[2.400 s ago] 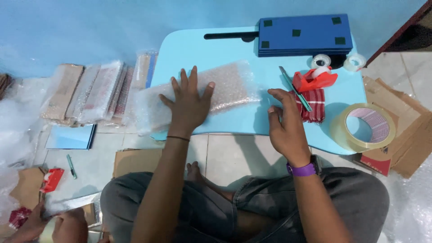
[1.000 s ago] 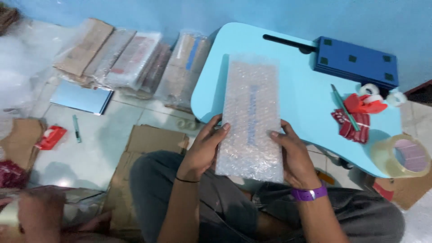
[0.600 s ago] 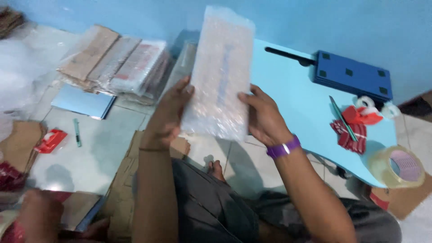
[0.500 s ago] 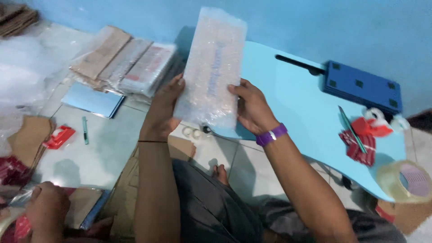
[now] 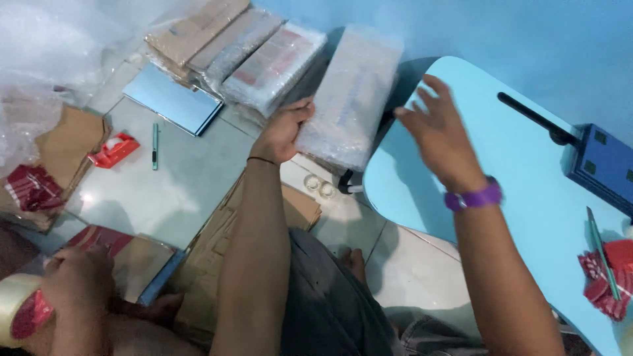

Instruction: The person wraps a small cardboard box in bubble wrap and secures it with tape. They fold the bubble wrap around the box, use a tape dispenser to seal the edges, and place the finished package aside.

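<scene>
Bubble-wrapped parcel point(image 5: 348, 99) — a long, flat oblong in cloudy plastic, faint red and blue showing through — sits upper centre of the frame, just beside a row of similar wrapped parcels point(image 5: 264, 56). Left hand point(image 5: 282, 128) grips its lower left edge; right hand point(image 5: 438, 132) hovers open, fingers spread, over the light-blue counter point(image 5: 501, 178).

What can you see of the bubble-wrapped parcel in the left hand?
The bubble-wrapped parcel is a flat, long rectangle in cloudy clear bubble wrap, with faint blue and reddish shapes showing through. It leans tilted beside the row of wrapped packs, next to the table's edge. The left hand grips its lower left edge; the right hand is just off it.
</scene>
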